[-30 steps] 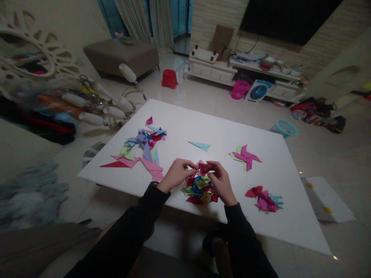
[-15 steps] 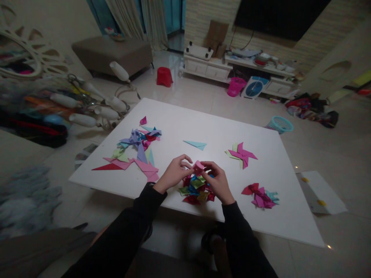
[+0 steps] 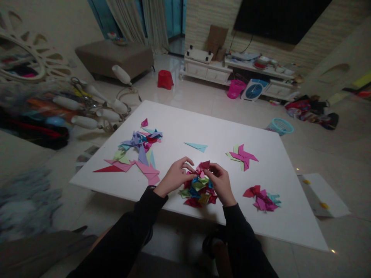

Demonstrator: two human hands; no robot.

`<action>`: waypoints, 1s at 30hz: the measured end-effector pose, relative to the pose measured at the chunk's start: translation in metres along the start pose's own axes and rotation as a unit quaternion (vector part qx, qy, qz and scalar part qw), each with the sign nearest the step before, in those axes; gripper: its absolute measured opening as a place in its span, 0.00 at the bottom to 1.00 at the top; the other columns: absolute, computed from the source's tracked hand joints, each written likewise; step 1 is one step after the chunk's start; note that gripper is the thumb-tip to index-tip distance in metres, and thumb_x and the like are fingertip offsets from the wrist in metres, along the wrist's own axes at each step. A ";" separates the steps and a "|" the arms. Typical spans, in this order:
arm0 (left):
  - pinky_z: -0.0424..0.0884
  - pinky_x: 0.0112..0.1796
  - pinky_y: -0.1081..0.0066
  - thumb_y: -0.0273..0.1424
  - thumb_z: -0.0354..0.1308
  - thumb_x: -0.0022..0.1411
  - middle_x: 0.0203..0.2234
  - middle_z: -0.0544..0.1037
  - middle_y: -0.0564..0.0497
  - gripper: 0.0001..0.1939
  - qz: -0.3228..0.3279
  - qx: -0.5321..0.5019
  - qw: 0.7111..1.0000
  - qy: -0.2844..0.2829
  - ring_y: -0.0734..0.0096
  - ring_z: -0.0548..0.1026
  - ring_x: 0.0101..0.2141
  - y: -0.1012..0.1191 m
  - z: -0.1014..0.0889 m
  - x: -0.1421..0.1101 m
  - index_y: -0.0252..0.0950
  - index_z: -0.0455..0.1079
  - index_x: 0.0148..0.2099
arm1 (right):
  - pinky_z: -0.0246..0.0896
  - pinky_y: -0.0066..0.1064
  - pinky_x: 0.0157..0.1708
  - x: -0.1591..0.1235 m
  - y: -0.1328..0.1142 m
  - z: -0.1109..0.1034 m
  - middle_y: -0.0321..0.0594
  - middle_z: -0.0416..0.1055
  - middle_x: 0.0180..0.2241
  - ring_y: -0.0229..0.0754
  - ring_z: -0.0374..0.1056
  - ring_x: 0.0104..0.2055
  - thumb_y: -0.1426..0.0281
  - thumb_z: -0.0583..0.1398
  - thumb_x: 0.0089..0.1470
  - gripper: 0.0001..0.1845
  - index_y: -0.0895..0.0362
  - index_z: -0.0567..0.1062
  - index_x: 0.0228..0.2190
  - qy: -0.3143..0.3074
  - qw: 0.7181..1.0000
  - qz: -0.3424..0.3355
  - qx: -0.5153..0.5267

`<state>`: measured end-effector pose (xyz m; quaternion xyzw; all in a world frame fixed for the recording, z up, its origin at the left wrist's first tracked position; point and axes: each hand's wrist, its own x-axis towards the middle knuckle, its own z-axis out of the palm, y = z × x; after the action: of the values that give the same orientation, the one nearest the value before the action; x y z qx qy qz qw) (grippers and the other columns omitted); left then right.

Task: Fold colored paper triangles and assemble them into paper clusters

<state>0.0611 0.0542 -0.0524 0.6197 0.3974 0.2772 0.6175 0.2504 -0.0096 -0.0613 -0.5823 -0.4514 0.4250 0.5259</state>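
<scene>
Both my hands meet over the near middle of a white table (image 3: 220, 127). My left hand (image 3: 175, 178) and my right hand (image 3: 220, 181) pinch a small folded pink and red paper piece (image 3: 203, 166) between their fingertips. Right under them lies a heap of small folded paper pieces (image 3: 198, 192) in red, green, blue and yellow. A light blue paper triangle (image 3: 197, 146) lies just beyond the hands.
A spread of coloured paper triangles (image 3: 136, 152) covers the table's left part. A pink and green paper pinwheel (image 3: 242, 156) lies to the right, a red, pink and teal paper cluster (image 3: 262, 197) nearer the right front. On the floor stand a red stool (image 3: 164, 79) and a teal basket (image 3: 279, 126).
The paper piece between my fingers has been turned: its pink face showed half a second ago, now a darker red point sticks up. Both hands stayed over the heap.
</scene>
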 end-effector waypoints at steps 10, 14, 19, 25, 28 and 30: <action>0.62 0.31 0.73 0.29 0.66 0.58 0.32 0.76 0.52 0.05 0.147 0.136 0.978 0.049 0.75 0.67 0.28 0.003 0.000 0.001 0.36 0.79 0.39 | 0.58 0.30 0.33 0.001 0.002 0.001 0.35 0.75 0.28 0.39 0.65 0.31 0.59 0.67 0.51 0.13 0.57 0.81 0.31 0.008 0.997 0.066 0.035; 0.62 0.32 0.72 0.30 0.64 0.61 0.29 0.74 0.52 0.04 0.174 0.148 0.972 0.045 0.74 0.67 0.29 0.005 0.001 -0.001 0.35 0.78 0.36 | 0.57 0.29 0.31 0.001 0.004 0.001 0.35 0.74 0.26 0.38 0.64 0.29 0.59 0.66 0.52 0.14 0.57 0.81 0.29 -0.009 0.996 0.083 0.023; 0.62 0.31 0.72 0.31 0.63 0.63 0.29 0.74 0.51 0.05 0.171 0.161 0.969 0.072 0.74 0.67 0.28 0.005 0.001 0.000 0.35 0.78 0.36 | 0.58 0.30 0.29 0.002 0.005 0.000 0.39 0.76 0.29 0.40 0.67 0.30 0.56 0.64 0.53 0.16 0.57 0.81 0.32 -0.004 0.996 0.088 0.015; 0.65 0.34 0.72 0.30 0.62 0.63 0.33 0.77 0.50 0.03 0.171 0.215 0.958 0.083 0.72 0.70 0.30 0.002 -0.001 0.001 0.36 0.76 0.37 | 0.62 0.32 0.30 0.002 0.002 -0.005 0.39 0.76 0.29 0.41 0.68 0.30 0.61 0.63 0.53 0.12 0.56 0.79 0.34 0.052 0.997 0.041 -0.047; 0.66 0.36 0.71 0.27 0.62 0.63 0.35 0.79 0.50 0.02 0.175 0.239 0.952 0.073 0.71 0.71 0.31 0.000 0.000 0.000 0.36 0.76 0.38 | 0.62 0.31 0.30 -0.001 0.000 -0.005 0.39 0.75 0.31 0.42 0.69 0.32 0.65 0.64 0.52 0.10 0.56 0.79 0.36 0.043 0.995 -0.004 -0.091; 0.66 0.37 0.71 0.27 0.62 0.63 0.35 0.79 0.49 0.02 0.177 0.249 0.950 0.069 0.71 0.72 0.31 0.000 0.000 0.000 0.36 0.77 0.37 | 0.62 0.31 0.31 -0.003 -0.003 -0.003 0.39 0.76 0.33 0.41 0.70 0.34 0.67 0.64 0.51 0.09 0.56 0.78 0.36 0.025 0.993 -0.035 -0.111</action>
<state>0.0613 0.0539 -0.0527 0.7934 0.3794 0.3165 0.3556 0.2526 -0.0135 -0.0581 -0.6314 -0.5027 0.3389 0.4835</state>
